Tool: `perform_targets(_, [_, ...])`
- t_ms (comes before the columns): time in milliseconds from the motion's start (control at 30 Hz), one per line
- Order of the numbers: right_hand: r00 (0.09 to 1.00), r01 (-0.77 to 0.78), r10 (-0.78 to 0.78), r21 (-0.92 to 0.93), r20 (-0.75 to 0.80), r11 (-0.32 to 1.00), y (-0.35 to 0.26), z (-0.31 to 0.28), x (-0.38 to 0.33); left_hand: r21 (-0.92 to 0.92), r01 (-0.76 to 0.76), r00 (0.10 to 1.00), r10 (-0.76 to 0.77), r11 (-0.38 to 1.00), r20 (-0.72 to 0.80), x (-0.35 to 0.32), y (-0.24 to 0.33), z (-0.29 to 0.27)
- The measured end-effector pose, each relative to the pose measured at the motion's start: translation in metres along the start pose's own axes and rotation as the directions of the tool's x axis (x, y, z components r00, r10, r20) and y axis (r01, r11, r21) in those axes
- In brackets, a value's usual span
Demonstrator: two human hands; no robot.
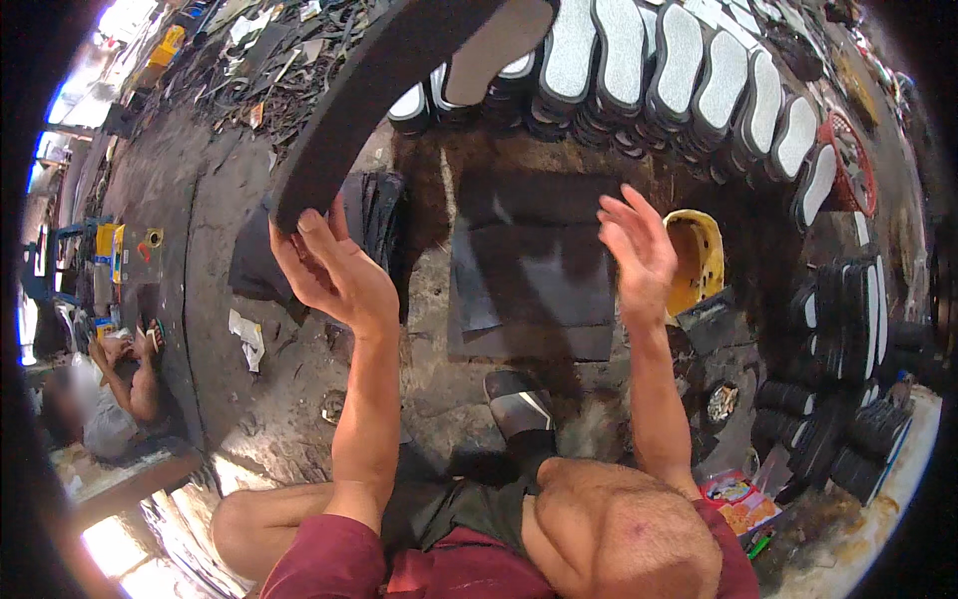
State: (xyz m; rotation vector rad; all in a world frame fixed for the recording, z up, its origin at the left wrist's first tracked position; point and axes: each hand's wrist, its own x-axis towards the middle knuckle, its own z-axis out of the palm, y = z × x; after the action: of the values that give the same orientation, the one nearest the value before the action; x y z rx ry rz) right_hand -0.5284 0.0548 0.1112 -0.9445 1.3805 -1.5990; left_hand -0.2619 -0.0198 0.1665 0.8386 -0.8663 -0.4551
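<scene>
At the upper left, my left hand [339, 275] grips the near end of a thick, dark, bendy sheet [344, 125], perhaps foam or rubber. It curves up and away past the top edge, where its far end is cut off. My right hand [639, 250] is raised on the other side, fingers apart and holding nothing. Below and between my hands, flat dark sheets [534, 299] lie on the floor. More dark sheets [377, 225] are stacked behind my left hand. A yellow plastic container with holes [699, 265] stands just right of my right hand.
Stacks of shoe soles with white tops [621, 50] line the back and right. Black scraps [225, 65] heap at the far left. A red basket [848, 165] stands at the far right. Another person [115, 399] sits at the left. My sandalled foot [519, 402] rests near the sheets.
</scene>
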Motion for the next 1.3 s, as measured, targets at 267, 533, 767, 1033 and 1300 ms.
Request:
perform_targets(267, [0.854, 0.513, -0.495, -0.426, 0.162, 0.746, -0.016, 0.167, 0.172, -0.011, 0.054, 0.996, -0.055, 0.998, -0.077, 0.022, 0.018, -0.034])
perform_targets(533, [0.747, 0.665, -0.616, -0.298, 0.249, 0.685, -0.031, 0.16, 0.138, -0.034, -0.005, 0.949, -0.006, 0.999, -0.314, 0.119, 0.1, -0.21])
perform_targets(767, [0.803, -0.108, 0.252, -0.285, 0.54, 0.953, 0.052, 0.129, -0.065, -0.291, 0.099, 0.949, -0.178, 0.952, -0.259, 0.132, 0.088, -0.264])
perform_targets(1033, [0.963, -0.264, 0.237, 0.26, 0.13, 0.929, 0.053, 0.05, -0.081, -0.349, 0.728, 0.674, -0.711, 0.591, 0.202, -0.015, 0.007, -0.125])
perform_targets(1300, [0.788, 0.362, -0.528, -0.457, -0.316, 0.812, -0.084, -0.039, -0.017, 0.697, -0.315, 0.409, -0.57, 0.644, 0.712, -0.128, -0.066, -0.087])
